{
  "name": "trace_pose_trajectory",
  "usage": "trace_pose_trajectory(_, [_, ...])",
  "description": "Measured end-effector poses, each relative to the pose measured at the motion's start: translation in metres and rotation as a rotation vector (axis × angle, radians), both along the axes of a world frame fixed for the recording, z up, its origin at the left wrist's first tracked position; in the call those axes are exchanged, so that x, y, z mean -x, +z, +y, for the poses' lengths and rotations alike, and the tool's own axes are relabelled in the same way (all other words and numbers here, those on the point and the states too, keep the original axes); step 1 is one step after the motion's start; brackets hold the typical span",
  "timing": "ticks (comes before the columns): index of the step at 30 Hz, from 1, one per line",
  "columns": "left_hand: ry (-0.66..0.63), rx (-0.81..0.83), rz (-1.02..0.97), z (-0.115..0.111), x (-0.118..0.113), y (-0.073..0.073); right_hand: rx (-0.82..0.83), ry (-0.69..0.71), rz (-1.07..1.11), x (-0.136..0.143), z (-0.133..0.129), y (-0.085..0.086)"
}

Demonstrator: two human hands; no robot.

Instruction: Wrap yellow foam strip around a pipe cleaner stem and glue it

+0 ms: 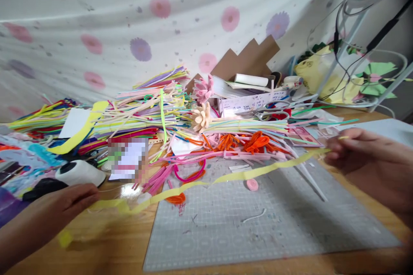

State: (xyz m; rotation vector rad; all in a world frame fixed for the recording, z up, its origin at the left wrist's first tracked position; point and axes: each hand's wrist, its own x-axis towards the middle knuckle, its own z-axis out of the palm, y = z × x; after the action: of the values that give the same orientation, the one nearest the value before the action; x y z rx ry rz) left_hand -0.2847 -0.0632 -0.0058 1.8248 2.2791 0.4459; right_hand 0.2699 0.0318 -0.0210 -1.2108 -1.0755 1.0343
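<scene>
A long, narrow yellow strip [251, 174] stretches across the view between my two hands, slightly slack and twisted in places. My right hand [364, 159] pinches its right end above the edge of the grey cutting mat [226, 240]. At the lower left, my left hand [71, 202] is closed, fingers pressed together, with the strip's other stretch at its fingertips. A fine thread [112, 190] also runs from these fingers. Below them, a blurred yellow tail [65, 238] hangs over the wooden table [125, 245].
Bundles of coloured pipe cleaners [138, 116] line the back. A pink flower [204, 89] and a cream flower [201, 117] stand among them. Scissors [272, 111] lie behind the mat. A white thread spool [80, 172] is near my left hand. A pink disc [252, 184] rests on the mat.
</scene>
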Motion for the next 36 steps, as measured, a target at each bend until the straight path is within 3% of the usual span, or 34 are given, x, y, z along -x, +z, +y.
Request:
trace_pose_trajectory(2, [-0.162, -0.032, 0.089, 0.009, -0.036, 0.007, 0.120, 0.192, 0.237, 0.030, -0.014, 0.004])
trace_pose_trajectory(4, [-0.302, -0.070, 0.018, 0.018, -0.088, 0.011, 0.144, 0.301, 0.338, 0.058, -0.024, 0.005])
trace_pose_trajectory(6, [-0.504, -0.065, -0.185, 0.028, -0.146, 0.009, 0.152, 0.374, 0.373, 0.082, -0.030, 0.005])
trace_pose_trajectory(8, [-0.576, -0.095, -0.442, 0.037, -0.201, 0.003, 0.174, 0.433, 0.388, 0.099, -0.034, 0.004])
trace_pose_trajectory(9, [-0.613, -0.026, -0.601, 0.042, -0.225, -0.002, 0.189, 0.453, 0.394, 0.106, -0.035, 0.002])
trace_pose_trajectory(11, [-0.688, 0.040, -0.953, 0.051, -0.261, -0.013, 0.219, 0.469, 0.416, 0.114, -0.038, -0.002])
trace_pose_trajectory(13, [-0.704, 0.170, -1.231, 0.056, -0.280, -0.023, 0.245, 0.466, 0.452, 0.118, -0.041, -0.006])
trace_pose_trajectory(16, [-0.572, 0.223, -1.383, 0.059, -0.285, -0.034, 0.274, 0.470, 0.476, 0.118, -0.042, -0.012])
trace_pose_trajectory(24, [-0.426, 0.286, -1.368, 0.059, -0.272, -0.045, 0.286, 0.497, 0.424, 0.114, -0.034, -0.023])
trace_pose_trajectory(29, [-0.429, 0.357, -1.350, 0.062, -0.269, -0.046, 0.282, 0.602, 0.307, 0.107, -0.031, -0.023])
trace_pose_trajectory(36, [-0.472, 0.413, -1.280, 0.060, -0.271, -0.043, 0.247, 0.566, 0.201, 0.108, -0.028, -0.033])
